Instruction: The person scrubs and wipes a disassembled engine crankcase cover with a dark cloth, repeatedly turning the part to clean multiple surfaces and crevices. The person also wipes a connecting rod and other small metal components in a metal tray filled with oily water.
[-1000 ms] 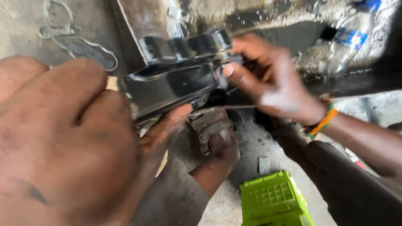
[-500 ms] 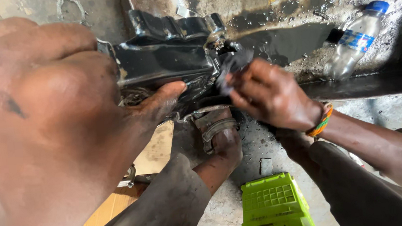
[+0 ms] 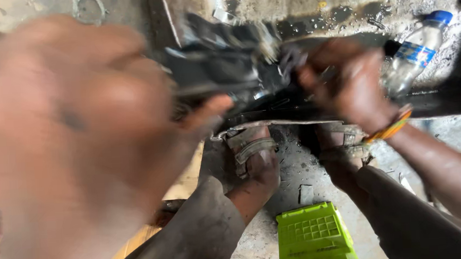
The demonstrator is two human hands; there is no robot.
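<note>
The left hand (image 3: 80,140), blurred and close to the camera, grips the black, glossy, angular metal part (image 3: 221,70) from below, thumb pressed under its edge. The right hand (image 3: 346,83) pinches something dark at the part's right end; what it is, I cannot tell. Steady support from the left hand would serve best while the right works that end.

Single head view, facing steeply down, very close to hands (image 3: 197,121).
</note>
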